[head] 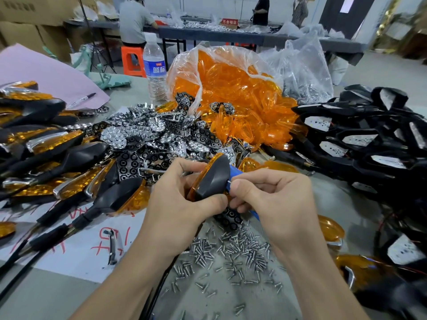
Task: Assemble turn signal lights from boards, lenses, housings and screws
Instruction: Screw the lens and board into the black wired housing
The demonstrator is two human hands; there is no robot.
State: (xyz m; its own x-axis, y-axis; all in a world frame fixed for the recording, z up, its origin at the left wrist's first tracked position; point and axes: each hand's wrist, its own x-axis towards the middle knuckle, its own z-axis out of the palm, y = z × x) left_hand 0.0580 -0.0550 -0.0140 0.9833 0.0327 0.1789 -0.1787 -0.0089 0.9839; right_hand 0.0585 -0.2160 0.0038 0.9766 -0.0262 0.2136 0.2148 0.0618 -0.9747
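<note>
In the middle of the frame the left hand (pixel 182 199) grips a black housing (pixel 212 179), fingers curled over its top edge and thumb pressed under its lower edge. An amber lens (pixel 196 184) shows as a thin rim along the housing's left side. The right hand (pixel 272 199) meets it from the right with all fingers curled. A blue tool (pixel 236 172) runs through that fist, showing above the knuckles and again below the hand. Thumb and forefinger pinch at the housing's right edge, and something small and metallic sits there, possibly a screw, though it is too small to tell.

Loose screws (pixel 231 248) lie scattered just below both hands, thinning toward the lower edge. The only open grey table (pixel 46 296) is at the lower left, and a narrow strip shows at centre right beside the right wrist.

Every other side is crowded. Finished lights (pixel 57 158) are heaped along the left edge over a white sheet with red writing (pixel 80 245). Chrome and black boards (pixel 147 135) are piled just above the hands. A torn clear bag of amber lenses (pixel 231 88) spills at upper centre, and empty black housings (pixel 369 139) are stacked along the right edge. A water bottle (pixel 153 65) stands upright left of the bag. A pink sheet (pixel 41 70) with a marker (pixel 84 98) on it fills the upper left.
</note>
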